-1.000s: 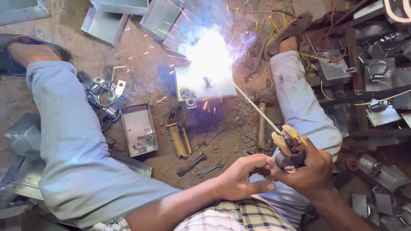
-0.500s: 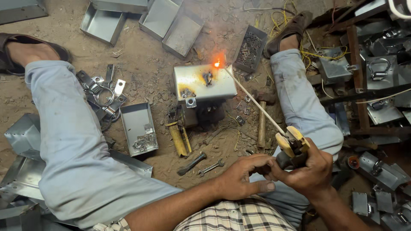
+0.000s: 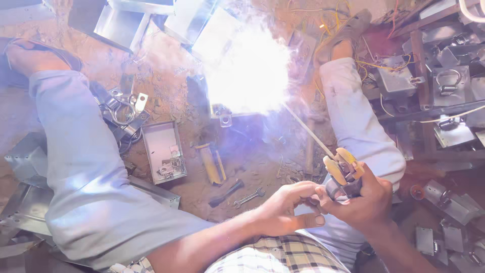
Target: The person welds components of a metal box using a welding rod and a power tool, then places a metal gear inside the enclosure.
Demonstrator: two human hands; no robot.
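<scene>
Looking down between our two outstretched legs in pale, dusty trousers, we see our right hand (image 3: 365, 198) closed around a welding electrode holder (image 3: 343, 169), a clamp with worn yellow insulated jaws and a dark grip. From it a thin, straight welding rod (image 3: 308, 130) runs up and to the left, its far tip lost in a blinding white-violet arc flare (image 3: 247, 71) that washes out the workpiece beneath, so we cannot tell its shape there. Our left hand (image 3: 285, 208) sits just left of the right one, fingers curled, fingertips touching the holder's lower part and steadying it; how firmly it grips we cannot tell. On the reddish, gritty dirt floor (image 3: 166, 96) between our legs lie a shallow rectangular sheet-metal box (image 3: 162, 151), open side up with small bits of hardware inside, a brass-coloured hinged piece (image 3: 212, 163) to its right, and nearer to us a small steel open-ended wrench (image 3: 248, 197) beside a dark bolt-like tool (image 3: 226, 192). Shiny bent steel shackles (image 3: 121, 108) are heaped against the left leg. Far left, larger folded galvanised boxes (image 3: 121, 23) catch the glare. On the right, grey metal boxes with ring handles (image 3: 444, 81) and tangled yellow wire (image 3: 374, 63) crowd a dark rack.
</scene>
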